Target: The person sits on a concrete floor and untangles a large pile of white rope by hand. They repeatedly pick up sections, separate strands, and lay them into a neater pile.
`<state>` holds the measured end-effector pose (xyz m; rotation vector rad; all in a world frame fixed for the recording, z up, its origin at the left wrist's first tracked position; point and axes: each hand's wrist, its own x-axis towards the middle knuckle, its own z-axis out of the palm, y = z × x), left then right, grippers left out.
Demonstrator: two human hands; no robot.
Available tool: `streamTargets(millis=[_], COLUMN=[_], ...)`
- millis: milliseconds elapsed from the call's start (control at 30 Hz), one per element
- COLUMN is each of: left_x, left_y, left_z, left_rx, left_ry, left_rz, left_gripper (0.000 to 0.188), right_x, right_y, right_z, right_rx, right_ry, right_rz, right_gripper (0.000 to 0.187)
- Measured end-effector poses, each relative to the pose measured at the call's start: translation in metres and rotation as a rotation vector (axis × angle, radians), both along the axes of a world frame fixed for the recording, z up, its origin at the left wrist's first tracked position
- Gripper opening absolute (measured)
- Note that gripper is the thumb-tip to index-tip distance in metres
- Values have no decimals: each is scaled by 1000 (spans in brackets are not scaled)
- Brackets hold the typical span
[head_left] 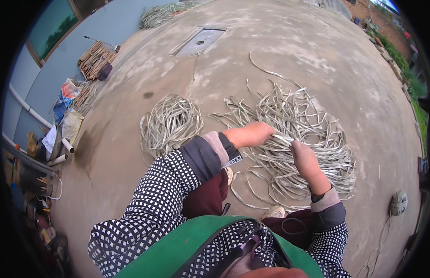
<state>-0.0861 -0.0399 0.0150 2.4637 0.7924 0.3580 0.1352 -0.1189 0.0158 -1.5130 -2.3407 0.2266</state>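
A large loose heap of pale grey flat strips (333, 160) lies on the concrete in front of my feet, its loops spilling to the sides. Over the middle of that heap, my left hand (254, 134) is closed round a few grey strips (283, 138). The same strips run across to my right hand (306, 162), whose fingers are pressed together on them. The hands are a short way apart. To the left of the heap sits a smaller rounded bundle of the same strips (171, 124).
A ball of grey twine (399, 202) lies at the right, its loose cord trailing nearer. Along the left wall are stacked sticks (96, 60), bags (71, 123) and white pipes (59, 160). Farther off are a recessed floor hatch (200, 42) and another strip pile (161, 16).
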Motion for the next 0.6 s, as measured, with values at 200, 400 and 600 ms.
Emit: streamTargets(millis=[200, 400, 600], left_x=[4, -3, -37], left_y=[-11, 4, 27], left_z=[1, 4, -2], left_rx=[-373, -142, -91], left_ry=[-62, -144, -397], left_rz=[-86, 112, 296], left_gripper=[18, 33, 28], right_x=[-8, 11, 72], right_y=[-5, 3, 8], right_z=[1, 6, 12], right_rx=[38, 47, -104], right_ry=[-76, 90, 311], right_rz=[88, -2, -103], right_gripper=[8, 20, 13])
